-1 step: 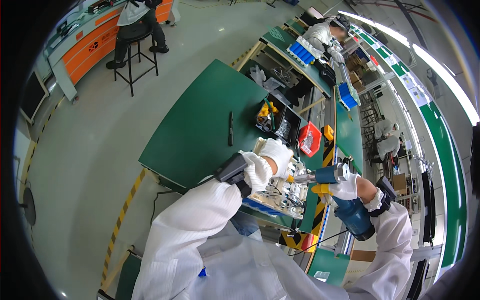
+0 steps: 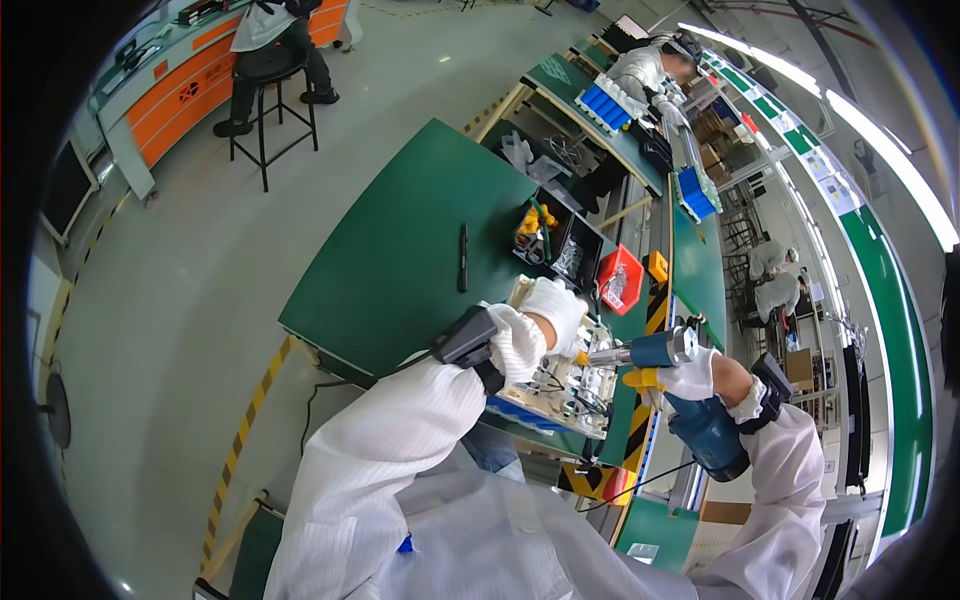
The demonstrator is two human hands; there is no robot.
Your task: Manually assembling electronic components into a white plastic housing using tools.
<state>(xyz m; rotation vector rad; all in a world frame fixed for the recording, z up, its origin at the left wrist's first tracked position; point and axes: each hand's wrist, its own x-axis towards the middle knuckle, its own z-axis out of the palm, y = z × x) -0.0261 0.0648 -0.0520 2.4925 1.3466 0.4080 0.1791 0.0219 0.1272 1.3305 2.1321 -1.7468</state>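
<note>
My right hand (image 2: 690,380), in a white glove with yellow fingertips, is wrapped round a blue power driver (image 2: 710,438). Its silver nose points left, over a white-framed module (image 2: 540,405) with blue sides and dark wires across its top. My left hand (image 2: 555,310), gloved the same way, rests over the far left part of that module. Its fingers are bent, and a yellow fingertip lies close to the driver's tip. Whatever those fingers pinch is hidden. The module stands at the near edge of a green table (image 2: 390,240).
Beyond my left hand are a black bin (image 2: 588,262) of small metal parts and a red bin (image 2: 633,290) of screws. A black pen (image 2: 463,258) lies on the table. To the right runs a line with striped edging (image 2: 655,308). A co-worker (image 2: 640,70) works farther along.
</note>
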